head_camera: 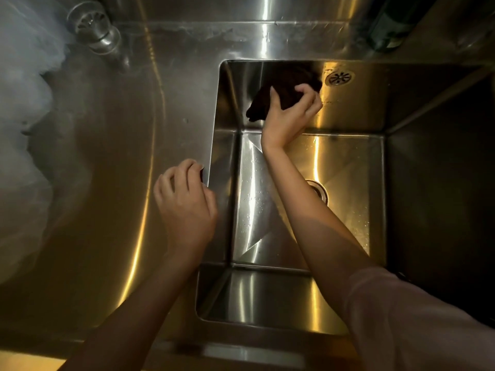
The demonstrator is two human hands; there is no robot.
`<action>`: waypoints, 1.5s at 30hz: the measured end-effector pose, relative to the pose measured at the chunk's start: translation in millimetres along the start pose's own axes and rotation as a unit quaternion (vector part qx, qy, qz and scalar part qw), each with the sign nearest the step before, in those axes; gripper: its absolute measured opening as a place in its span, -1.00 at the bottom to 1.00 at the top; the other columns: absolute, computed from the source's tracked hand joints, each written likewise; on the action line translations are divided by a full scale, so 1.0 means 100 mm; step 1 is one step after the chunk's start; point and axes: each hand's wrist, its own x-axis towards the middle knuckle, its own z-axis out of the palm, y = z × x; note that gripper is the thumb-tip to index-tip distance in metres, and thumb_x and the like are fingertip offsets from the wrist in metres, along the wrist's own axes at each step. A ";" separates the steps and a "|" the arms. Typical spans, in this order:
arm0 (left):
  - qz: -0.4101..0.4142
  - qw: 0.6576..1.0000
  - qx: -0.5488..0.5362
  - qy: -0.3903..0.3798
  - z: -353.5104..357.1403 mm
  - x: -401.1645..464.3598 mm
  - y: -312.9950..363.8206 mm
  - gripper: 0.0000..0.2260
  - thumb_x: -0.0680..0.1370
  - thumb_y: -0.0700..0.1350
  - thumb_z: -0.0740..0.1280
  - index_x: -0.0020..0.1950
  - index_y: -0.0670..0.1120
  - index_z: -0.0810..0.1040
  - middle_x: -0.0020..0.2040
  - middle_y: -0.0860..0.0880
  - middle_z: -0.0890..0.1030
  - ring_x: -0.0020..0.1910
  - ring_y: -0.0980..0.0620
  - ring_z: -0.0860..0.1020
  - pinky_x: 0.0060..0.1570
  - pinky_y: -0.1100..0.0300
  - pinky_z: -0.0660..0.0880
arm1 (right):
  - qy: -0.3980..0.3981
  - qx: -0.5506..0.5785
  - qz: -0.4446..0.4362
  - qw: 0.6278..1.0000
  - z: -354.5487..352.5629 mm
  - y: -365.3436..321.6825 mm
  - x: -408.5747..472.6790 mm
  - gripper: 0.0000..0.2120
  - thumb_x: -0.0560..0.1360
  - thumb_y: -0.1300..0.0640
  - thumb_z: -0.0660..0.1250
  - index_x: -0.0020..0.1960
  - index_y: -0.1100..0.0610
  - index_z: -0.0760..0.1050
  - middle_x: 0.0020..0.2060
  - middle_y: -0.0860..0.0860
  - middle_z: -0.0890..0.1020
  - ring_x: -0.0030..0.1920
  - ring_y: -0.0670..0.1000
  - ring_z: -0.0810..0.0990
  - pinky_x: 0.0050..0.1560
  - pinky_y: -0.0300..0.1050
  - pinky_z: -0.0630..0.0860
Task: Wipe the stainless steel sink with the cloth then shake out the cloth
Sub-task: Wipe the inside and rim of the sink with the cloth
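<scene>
Where right hand point(288, 113) grips, dark cloth point(278, 99) blurs into shadow.

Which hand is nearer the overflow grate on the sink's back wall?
Right. The right hand presses the dark cloth just left of the overflow grate; the left hand rests on the sink's left rim.

Sink point(348, 108) right of centre; cloth point(278, 95) on its far wall, left of overflow point(339, 77). Drain point(320, 192) in floor. Counter point(107, 156) left; plug point(93, 28) upper left.
</scene>
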 end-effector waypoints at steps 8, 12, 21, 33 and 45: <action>0.005 1.000 -0.008 0.013 0.00 0.00 -0.01 -0.72 0.51 -0.20 0.22 0.20 -0.19 0.50 0.20 -0.14 0.53 0.15 -0.16 0.43 0.18 -0.12 0.40 | -0.081 -0.165 0.145 0.972 0.00 0.94 0.11 -0.63 0.39 0.19 0.50 0.09 0.26 0.42 0.18 0.18 0.42 0.16 0.20 0.49 0.03 0.09 0.53; 0.002 1.000 -0.003 0.003 0.00 0.01 -0.01 -0.72 0.51 -0.19 0.23 0.21 -0.19 0.51 0.21 -0.13 0.53 0.17 -0.15 0.43 0.20 -0.10 0.38 | -0.079 -0.147 0.136 0.976 -0.11 0.96 0.22 -0.64 0.38 0.19 0.49 0.09 0.24 0.45 0.19 0.18 0.44 0.19 0.20 0.50 0.08 0.07 0.53; -0.005 1.000 -0.002 -0.006 -0.01 0.01 0.00 -0.71 0.52 -0.18 0.21 0.22 -0.18 0.50 0.22 -0.14 0.52 0.19 -0.16 0.43 0.19 -0.10 0.39 | 0.004 0.019 -0.013 1.000 -0.55 0.06 0.64 -0.64 0.35 0.13 0.51 0.07 0.21 0.49 0.13 0.06 0.44 0.16 0.06 0.52 0.08 -0.15 0.56; -0.007 1.000 -0.008 0.015 0.02 0.00 0.00 -0.73 0.52 -0.19 0.22 0.20 -0.18 0.50 0.19 -0.14 0.53 0.18 -0.14 0.42 0.16 -0.06 0.37 | -0.030 -0.050 0.018 0.998 -0.45 0.57 0.64 -0.63 0.33 0.21 0.52 0.05 0.25 0.46 0.21 0.12 0.42 0.25 0.15 0.48 0.08 -0.27 0.49; -0.015 1.000 -0.008 -0.004 -0.03 0.01 0.02 -0.72 0.52 -0.17 0.21 0.21 -0.19 0.51 0.21 -0.14 0.53 0.19 -0.16 0.43 0.17 -0.08 0.39 | -0.038 -0.116 0.103 0.987 -0.59 0.88 0.77 -0.63 0.42 0.22 0.47 0.16 0.25 0.45 0.29 0.13 0.40 0.30 0.14 0.44 0.02 -0.42 0.37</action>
